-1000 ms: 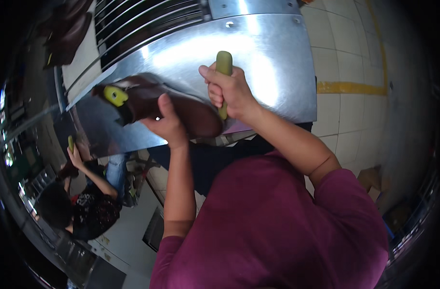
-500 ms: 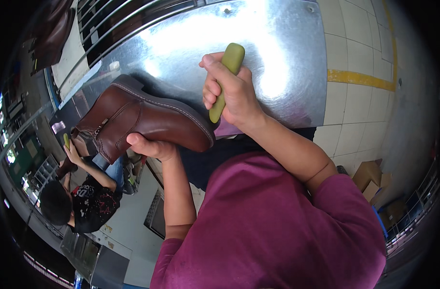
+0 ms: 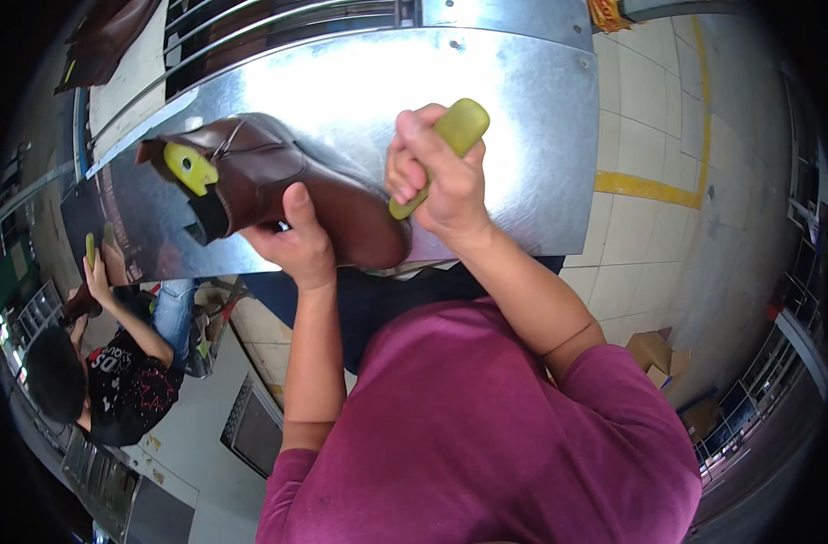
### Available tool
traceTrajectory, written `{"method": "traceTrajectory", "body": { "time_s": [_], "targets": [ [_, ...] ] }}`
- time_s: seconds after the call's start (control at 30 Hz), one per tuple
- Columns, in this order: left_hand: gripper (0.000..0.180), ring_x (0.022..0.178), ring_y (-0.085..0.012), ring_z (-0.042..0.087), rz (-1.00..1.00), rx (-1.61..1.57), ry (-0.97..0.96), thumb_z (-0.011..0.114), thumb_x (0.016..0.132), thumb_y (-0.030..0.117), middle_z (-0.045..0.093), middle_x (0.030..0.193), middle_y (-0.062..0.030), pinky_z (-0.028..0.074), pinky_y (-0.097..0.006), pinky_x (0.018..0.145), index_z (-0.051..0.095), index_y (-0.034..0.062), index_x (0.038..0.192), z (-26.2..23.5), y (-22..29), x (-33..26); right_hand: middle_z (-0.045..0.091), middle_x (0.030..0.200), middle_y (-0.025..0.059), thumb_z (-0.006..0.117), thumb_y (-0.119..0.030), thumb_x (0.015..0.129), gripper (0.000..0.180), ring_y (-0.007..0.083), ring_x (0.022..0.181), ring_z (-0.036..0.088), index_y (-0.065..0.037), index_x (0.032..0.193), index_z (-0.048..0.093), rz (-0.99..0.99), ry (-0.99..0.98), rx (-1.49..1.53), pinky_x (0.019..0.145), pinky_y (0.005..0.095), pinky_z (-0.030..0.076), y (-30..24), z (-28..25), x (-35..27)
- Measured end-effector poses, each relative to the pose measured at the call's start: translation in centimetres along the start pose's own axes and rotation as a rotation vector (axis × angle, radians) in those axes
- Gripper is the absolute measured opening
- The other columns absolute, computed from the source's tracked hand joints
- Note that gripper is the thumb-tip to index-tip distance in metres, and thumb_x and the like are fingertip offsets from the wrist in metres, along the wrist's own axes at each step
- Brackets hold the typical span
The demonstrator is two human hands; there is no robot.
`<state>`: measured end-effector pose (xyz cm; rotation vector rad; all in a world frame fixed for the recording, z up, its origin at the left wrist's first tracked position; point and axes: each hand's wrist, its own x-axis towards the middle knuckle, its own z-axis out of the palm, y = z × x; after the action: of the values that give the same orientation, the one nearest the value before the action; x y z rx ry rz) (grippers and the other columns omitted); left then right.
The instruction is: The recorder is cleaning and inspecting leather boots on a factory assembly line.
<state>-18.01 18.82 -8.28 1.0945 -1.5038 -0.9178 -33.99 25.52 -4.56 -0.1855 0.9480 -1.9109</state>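
Note:
A brown leather ankle boot [image 3: 355, 218] lies tilted over the near part of the metal table, toe to the right. Its shaft opening faces left and shows a yellow-green shoe last [image 3: 180, 163] with a round hole inside. My left hand [image 3: 301, 240] grips the boot's near side around the instep, thumb up on the leather; its other fingers are hidden underneath. In my right hand [image 3: 441, 186] is an olive-green oblong block [image 3: 465, 125] with rounded ends, wrapped by the fingers. The block's lower end is close to the boot's toe; whether they touch I cannot tell.
The shiny metal tabletop [image 3: 532, 145] reaches beyond both hands, with a rack of metal bars [image 3: 278, 32] behind it. A co-worker [image 3: 128, 372] at the left holds a similar green block and a brown boot. A cardboard box [image 3: 654, 355] stands on the floor at right.
The boot has rolled in my left hand, so its opening and the last inside now show. My left hand has moved up slightly. The block in my right hand tilts further right.

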Motion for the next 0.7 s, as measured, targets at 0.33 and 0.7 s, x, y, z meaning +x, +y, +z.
{"method": "traceTrajectory", "body": {
  "time_s": [0.33, 0.7],
  "targets": [
    [0.065, 0.116, -0.025, 0.062, 0.003, -0.044, -0.061, 0.071, 0.1, 0.034, 0.061, 0.133, -0.018, 0.048, -0.039, 0.104, 0.046, -0.0082, 0.142, -0.6, -1.8, 2.7, 0.051, 0.062, 0.0, 0.067, -0.015, 0.101, 0.016, 0.007, 0.048, 0.045, -0.002, 0.093, 0.064, 0.132, -0.129, -0.026, 0.045, 0.0247, 0.037, 2.9, 0.4, 3.5],
    [0.068, 0.119, -0.0273, 0.062, -0.019, -0.053, -0.058, 0.07, 0.1, 0.039, 0.06, 0.136, -0.0192, 0.048, -0.041, 0.106, 0.046, -0.0079, 0.143, -0.4, -2.7, 4.0, 0.053, 0.06, -0.0051, 0.073, -0.023, 0.099, 0.023, 0.002, 0.054, 0.047, -0.003, 0.089, 0.068, 0.001, -0.178, -0.331, 0.049, 0.0227, 0.035, 5.0, 2.2, 6.5]
  ]
}}
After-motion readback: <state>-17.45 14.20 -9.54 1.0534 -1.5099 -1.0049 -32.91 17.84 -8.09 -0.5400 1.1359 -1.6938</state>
